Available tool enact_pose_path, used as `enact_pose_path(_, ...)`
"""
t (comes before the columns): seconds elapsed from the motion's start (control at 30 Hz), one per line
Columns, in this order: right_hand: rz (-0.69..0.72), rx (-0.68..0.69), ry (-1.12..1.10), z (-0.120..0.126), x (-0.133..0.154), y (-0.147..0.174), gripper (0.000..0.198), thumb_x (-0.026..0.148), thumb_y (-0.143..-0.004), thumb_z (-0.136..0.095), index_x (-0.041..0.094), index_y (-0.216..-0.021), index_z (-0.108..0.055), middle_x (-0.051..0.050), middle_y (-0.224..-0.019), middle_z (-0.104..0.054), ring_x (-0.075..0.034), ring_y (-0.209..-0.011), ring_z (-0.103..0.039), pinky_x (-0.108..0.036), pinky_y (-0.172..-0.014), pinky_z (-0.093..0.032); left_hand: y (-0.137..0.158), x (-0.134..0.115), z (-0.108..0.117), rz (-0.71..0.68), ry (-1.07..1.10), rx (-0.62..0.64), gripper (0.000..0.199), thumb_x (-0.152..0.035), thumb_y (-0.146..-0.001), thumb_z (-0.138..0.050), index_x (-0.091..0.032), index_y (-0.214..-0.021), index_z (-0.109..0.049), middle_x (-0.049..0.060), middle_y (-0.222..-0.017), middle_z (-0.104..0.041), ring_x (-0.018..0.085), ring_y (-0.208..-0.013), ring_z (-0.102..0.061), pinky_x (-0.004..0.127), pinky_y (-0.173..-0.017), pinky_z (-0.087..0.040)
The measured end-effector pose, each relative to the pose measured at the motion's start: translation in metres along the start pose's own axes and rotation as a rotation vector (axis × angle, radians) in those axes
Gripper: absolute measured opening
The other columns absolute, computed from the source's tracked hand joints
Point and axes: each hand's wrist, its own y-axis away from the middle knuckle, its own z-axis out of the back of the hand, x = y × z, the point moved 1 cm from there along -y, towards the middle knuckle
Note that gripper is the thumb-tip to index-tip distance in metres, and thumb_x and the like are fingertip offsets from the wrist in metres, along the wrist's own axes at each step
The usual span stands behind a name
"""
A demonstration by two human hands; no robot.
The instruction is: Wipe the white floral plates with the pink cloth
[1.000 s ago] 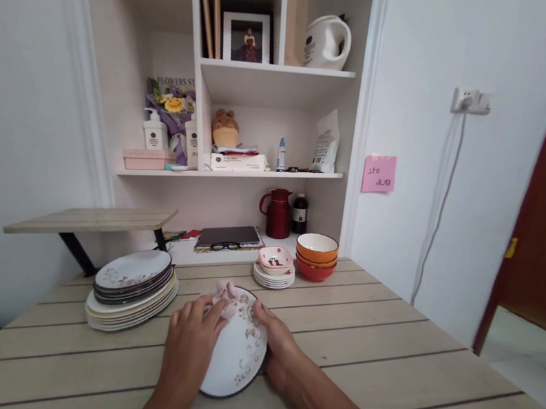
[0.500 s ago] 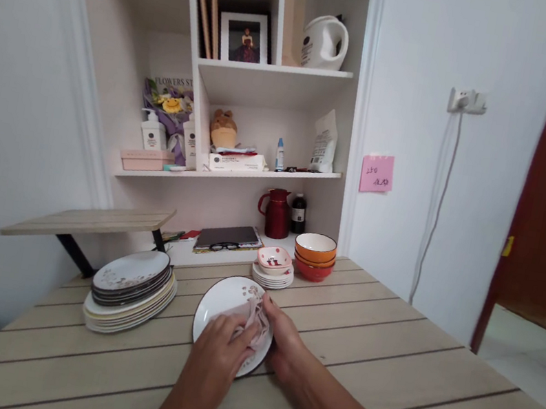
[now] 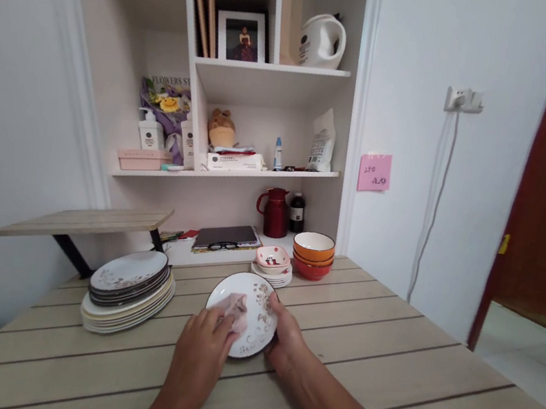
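Note:
A white plate (image 3: 254, 330) with a dark rim and brown flower pattern is held tilted above the wooden table. My right hand (image 3: 286, 336) grips its right edge, thumb on top and fingers underneath. My left hand (image 3: 204, 343) is closed on a pale pink cloth (image 3: 237, 310) and presses it against the left part of the plate's face. To the left stands a stack of plates (image 3: 130, 271), with dark-rimmed ones on top of pale ones.
Behind the held plate are small white dishes (image 3: 281, 280) with a square patterned bowl (image 3: 272, 257) on top. Beside them stand stacked orange and red bowls (image 3: 311, 270). A raised wooden shelf (image 3: 86, 222) overhangs the table's left. A red jug (image 3: 276, 214) stands at the back.
My left hand has slid the cloth leftward across the plate, baring more of the flower pattern on the right. The plate has shifted slightly up and right, with my right hand still gripping it.

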Motion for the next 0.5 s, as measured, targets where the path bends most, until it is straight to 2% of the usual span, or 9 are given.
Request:
enact_pose_path(0.13, 0.009, 0.007, 0.005, 0.001, 0.006, 0.001, 0.045, 0.045, -0.085, -0.055, 0.015, -0.118, -0.055, -0.009, -0.089, -0.074, -0.022, -0.073, -0.069, -0.038, -0.075, -0.053, 0.002, -0.02, 0.002, -0.166, 0.152, 0.023, 0.024, -0.029, -0.088, -0.051, -0.023, -0.11, -0.061, 0.006, -0.103, -0.063, 0.02, -0.09, -0.059, 0.035, -0.079, -0.049)
enact_pose_path(0.27, 0.02, 0.117, 0.015, -0.006, -0.001, 0.008, 0.039, 0.041, -0.081, -0.062, 0.016, -0.111, -0.059, -0.008, -0.089, -0.074, -0.02, -0.075, -0.069, -0.033, -0.076, -0.052, 0.0, -0.023, 0.002, -0.2, 0.163, 0.011, 0.034, -0.026, -0.087, -0.053, -0.024, -0.121, -0.056, 0.007, -0.11, -0.061, 0.021, -0.095, -0.058, 0.035, -0.082, -0.049)
enact_pose_path(0.37, 0.024, 0.172, 0.074, -0.013, -0.009, 0.016, 0.04, 0.042, -0.079, -0.064, 0.018, -0.111, -0.06, -0.005, -0.087, -0.075, -0.019, -0.073, -0.068, -0.031, -0.073, -0.052, -0.002, -0.011, 0.002, -0.108, 0.08, -0.042, 0.037, -0.023, -0.086, -0.055, -0.025, -0.122, -0.056, 0.007, -0.111, -0.061, 0.022, -0.098, -0.058, 0.038, -0.082, -0.048)
enact_pose_path(0.5, -0.004, 0.146, 0.119, -0.016, -0.014, 0.02, 0.039, 0.041, -0.08, -0.062, 0.019, -0.113, -0.059, -0.006, -0.085, -0.075, -0.02, -0.072, -0.069, -0.033, -0.07, -0.053, -0.005, 0.009, 0.001, 0.148, -0.097, -0.089, 0.03, -0.025, -0.087, -0.053, -0.022, -0.116, -0.061, 0.009, -0.107, -0.063, 0.025, -0.096, -0.058, 0.041, -0.079, -0.046)
